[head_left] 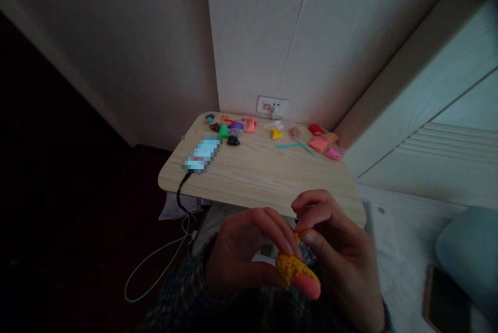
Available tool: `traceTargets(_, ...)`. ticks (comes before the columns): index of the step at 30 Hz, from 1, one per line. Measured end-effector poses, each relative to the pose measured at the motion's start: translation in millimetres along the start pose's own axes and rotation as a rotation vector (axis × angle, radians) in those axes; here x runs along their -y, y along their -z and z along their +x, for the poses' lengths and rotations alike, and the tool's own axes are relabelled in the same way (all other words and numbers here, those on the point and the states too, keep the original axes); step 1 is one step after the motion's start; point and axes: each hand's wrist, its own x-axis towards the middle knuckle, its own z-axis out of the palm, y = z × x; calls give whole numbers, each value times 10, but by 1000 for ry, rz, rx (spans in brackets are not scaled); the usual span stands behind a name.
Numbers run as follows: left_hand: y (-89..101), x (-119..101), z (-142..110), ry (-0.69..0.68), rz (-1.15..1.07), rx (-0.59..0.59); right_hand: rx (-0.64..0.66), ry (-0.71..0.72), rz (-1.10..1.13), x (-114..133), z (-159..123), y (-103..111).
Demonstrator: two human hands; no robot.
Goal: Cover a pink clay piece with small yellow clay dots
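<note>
Yellow bumps (290,267) half-crust the pink piece (306,285) in the left grip (238,242); the right grip (343,250) pinches a yellow bit (297,238).

The person's left hand (249,250) holds a pink piece (309,287) with a bumpy yellow layer (290,266) over part of it, while the right hand (340,255) pinches a small yellow bit (298,238) just above it. Beyond them, a wood-grain table (257,175) bears colourful packets (319,143) towards its far edge, two thin blue sticks (288,146) and a lit phone (203,154) with a black cable (184,180); a wall socket (265,106) sits behind
</note>
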Motion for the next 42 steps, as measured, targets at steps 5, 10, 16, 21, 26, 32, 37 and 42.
traceTargets(5,0,15,17,0,-36,2,-41,15,-4,-20,12,16)
traceTargets(10,55,44,14,-12,-33,-13,-88,-75,235,-103,36,-4)
traceTargets(16,102,81,4,-27,-46,-41,-141,-565,891,-244,99,-99)
traceTargets(21,106,87,25,-29,-38,-57,-254,-686,1053,-263,136,-103)
traceTargets(26,108,80,34,-15,-34,-70,-287,-652,1088,-257,151,-91)
traceTargets(32,122,76,22,4,6,-115,-265,-633,1072,-279,150,-93)
traceTargets(37,126,89,26,3,-3,-124,-230,-559,991,-262,130,-86)
traceTargets(42,102,30,49,-10,58,-122,-95,-411,722,-212,75,-45)
